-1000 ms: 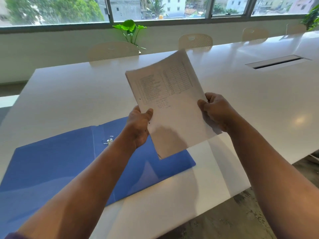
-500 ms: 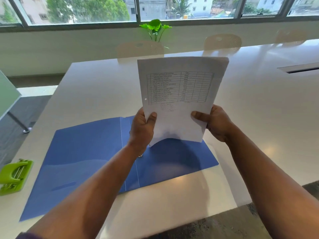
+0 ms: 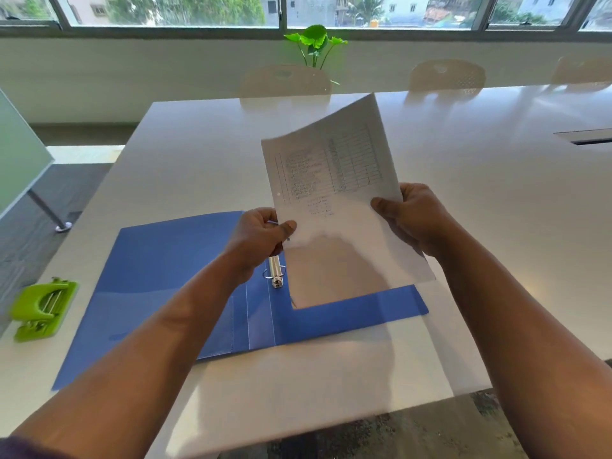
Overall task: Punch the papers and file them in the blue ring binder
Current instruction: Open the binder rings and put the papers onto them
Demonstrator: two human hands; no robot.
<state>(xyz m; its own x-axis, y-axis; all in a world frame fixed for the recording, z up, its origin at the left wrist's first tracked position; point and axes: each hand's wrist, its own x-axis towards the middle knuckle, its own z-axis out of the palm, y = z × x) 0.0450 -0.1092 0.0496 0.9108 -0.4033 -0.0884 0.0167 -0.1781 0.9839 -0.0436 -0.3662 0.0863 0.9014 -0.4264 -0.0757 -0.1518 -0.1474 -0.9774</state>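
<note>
Punched papers (image 3: 334, 200) with a printed table tilt above the blue ring binder (image 3: 172, 286); it lies open, flat.

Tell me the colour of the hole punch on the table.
Lime green hole punch, head view.

Both forearms bare from elbow to wrist. Left hand (image 3: 261, 238) and right hand (image 3: 415, 215): no rings, watch or gloves visible. Dark purple sleeve edge (image 3: 20, 448) far behind the left hand, at the frame's lower corner.
</note>
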